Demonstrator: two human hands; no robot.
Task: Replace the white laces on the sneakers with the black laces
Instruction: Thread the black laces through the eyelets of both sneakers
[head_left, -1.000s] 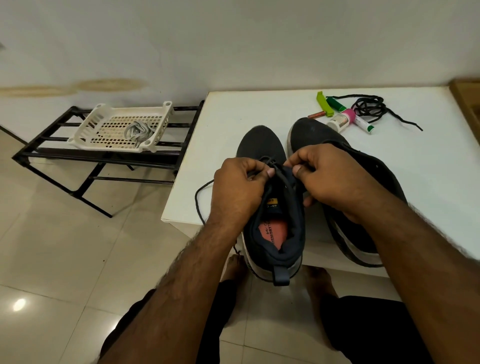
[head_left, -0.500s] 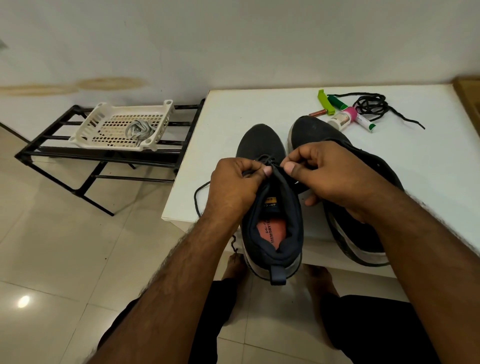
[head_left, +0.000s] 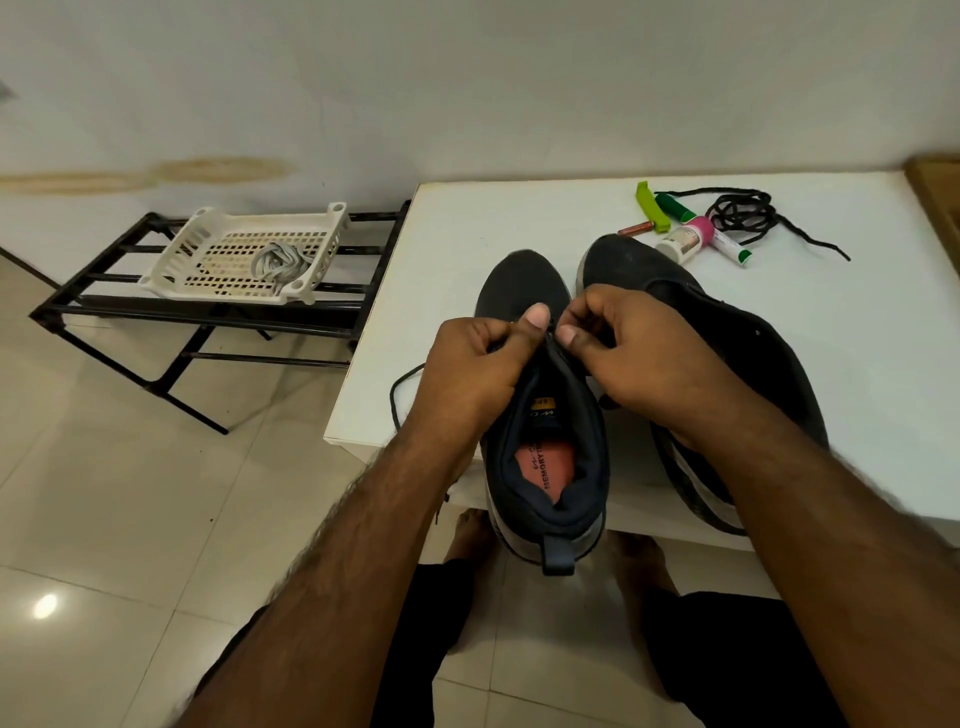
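Left sneaker (head_left: 545, 467): upright at white table's (head_left: 467, 234) near edge, heel overhanging, black lace (head_left: 402, 387) looping off its left side.
Left hand (head_left: 475, 364): curled, pinching lace at the eyelets.
Right hand (head_left: 631, 348): curled, pinching the same spot.
Right sneaker (head_left: 727, 364): just beside, tipped outward.
Spare black lace (head_left: 740, 213): coiled at table's far end, near small tubes (head_left: 675, 228).
Basket (head_left: 208, 244): white plastic, on black rack (head_left: 104, 312), holding bundled white laces (head_left: 278, 262).

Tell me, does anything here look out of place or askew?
Yes. The right sneaker lies tipped on its side, while the left sneaker stands upright with its heel past the table edge. A battery and tubes lie scattered near the spare black lace.
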